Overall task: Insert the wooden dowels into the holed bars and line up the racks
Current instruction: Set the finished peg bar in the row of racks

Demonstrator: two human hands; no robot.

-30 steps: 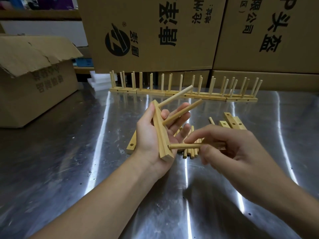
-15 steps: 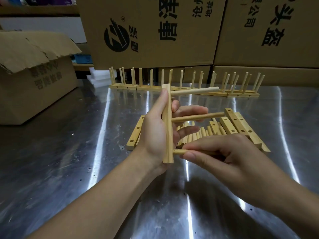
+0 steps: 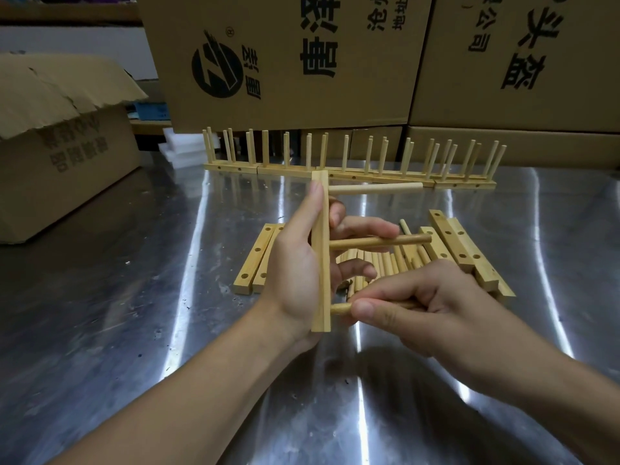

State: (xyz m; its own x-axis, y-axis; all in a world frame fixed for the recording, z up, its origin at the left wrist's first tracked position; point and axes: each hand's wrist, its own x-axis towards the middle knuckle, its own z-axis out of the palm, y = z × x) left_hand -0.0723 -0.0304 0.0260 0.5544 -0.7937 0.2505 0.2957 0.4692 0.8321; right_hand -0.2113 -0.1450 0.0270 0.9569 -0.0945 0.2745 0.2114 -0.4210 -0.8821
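At frame centre, we hold a holed bar [image 3: 320, 250] upright, a dowel [image 3: 339, 309] tip at its lowest hole.
Our left hand [image 3: 295, 263] grips the bar; our right hand [image 3: 419, 303] pinches that dowel; two seated dowels [image 3: 375, 188] jut rightward above; loose dowels [image 3: 385, 263] and spare bars [image 3: 459, 243] lie behind on the steel table [image 3: 134, 313]; finished racks [image 3: 352, 162] line the upper centre.

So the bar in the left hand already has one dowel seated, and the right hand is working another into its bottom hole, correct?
Not one: the head view shows two already seated in the bar, an upper dowel and a middle dowel. The left hand holds it, and the right hand pinches a third dowel at its bottom hole.
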